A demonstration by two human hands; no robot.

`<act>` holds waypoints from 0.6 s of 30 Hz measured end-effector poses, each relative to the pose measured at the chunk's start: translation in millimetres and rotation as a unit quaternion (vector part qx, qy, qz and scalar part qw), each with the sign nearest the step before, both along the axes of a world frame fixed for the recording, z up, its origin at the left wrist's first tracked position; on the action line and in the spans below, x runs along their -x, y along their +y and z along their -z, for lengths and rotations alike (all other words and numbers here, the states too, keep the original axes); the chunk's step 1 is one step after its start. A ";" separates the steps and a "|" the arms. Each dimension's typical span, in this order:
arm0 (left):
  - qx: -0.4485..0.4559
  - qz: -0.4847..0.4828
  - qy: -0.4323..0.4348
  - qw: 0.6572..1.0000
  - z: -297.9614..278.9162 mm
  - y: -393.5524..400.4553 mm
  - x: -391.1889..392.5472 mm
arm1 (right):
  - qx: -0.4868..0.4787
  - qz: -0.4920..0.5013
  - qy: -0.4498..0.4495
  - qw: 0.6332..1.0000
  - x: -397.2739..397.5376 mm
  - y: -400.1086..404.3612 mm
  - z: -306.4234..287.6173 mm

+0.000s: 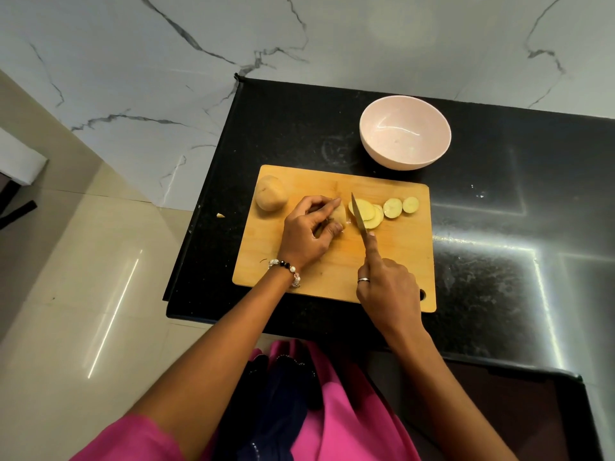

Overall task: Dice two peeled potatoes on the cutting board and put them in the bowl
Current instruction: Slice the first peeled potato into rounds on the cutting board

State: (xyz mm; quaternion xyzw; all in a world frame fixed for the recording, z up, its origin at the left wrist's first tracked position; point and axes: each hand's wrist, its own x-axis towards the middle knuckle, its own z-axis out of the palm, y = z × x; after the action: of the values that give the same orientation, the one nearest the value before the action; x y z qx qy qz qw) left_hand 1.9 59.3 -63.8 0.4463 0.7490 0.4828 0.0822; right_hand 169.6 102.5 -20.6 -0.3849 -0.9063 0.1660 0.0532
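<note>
Wooden cutting board (pixel 336 261) lies on your black counter (pixel 499 227), and both your hands work over it. Your left hand (pixel 307 232) curls over the half-cut potato (pixel 339 216) near the middle of the board, fingertips bent down and clamped on it, thumb tucked in beneath. A beaded bracelet (pixel 286 271) sits on that wrist.

Your right hand (pixel 387 287) grips the knife (pixel 358 212): your fingers are wrapped round the handle, which is hidden inside your fist, and your index finger lies straight along the spine of the blade. A ring (pixel 363 280) shows on one finger. The blade stands just right of the held potato, between it and the slices (pixel 382 209) already cut.

Those slices lie in a row toward the right of the board, the nearest ones overlapping, the last two lying flat and apart. You have a second potato (pixel 271 197), whole, resting at the far left corner of the board, apart from your left hand.

Beyond the board's far edge stands the pale pink bowl (pixel 405 132), upright on the counter, near the board but not touching it. One small scrap (pixel 220 215) lies on the floor side of the counter's left edge.
</note>
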 end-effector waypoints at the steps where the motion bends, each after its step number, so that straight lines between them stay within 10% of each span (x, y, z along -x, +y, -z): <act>1: 0.000 -0.004 0.003 1.000 0.4 0.0 0.1 | 0.005 -0.011 -0.009 1.000 -1.4 -2.1 0.9; 18: -0.012 -0.028 0.022 0.999 0.7 1.2 -1.8 | 0.013 0.006 0.031 0.999 -5.9 21.2 -2.9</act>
State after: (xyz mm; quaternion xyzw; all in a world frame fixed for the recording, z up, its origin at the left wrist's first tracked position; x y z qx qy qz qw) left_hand 3.7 60.4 -64.5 0.4362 0.7569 0.4844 0.0465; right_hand 175.5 123.7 -17.7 -0.3860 -0.8996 0.1889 0.0774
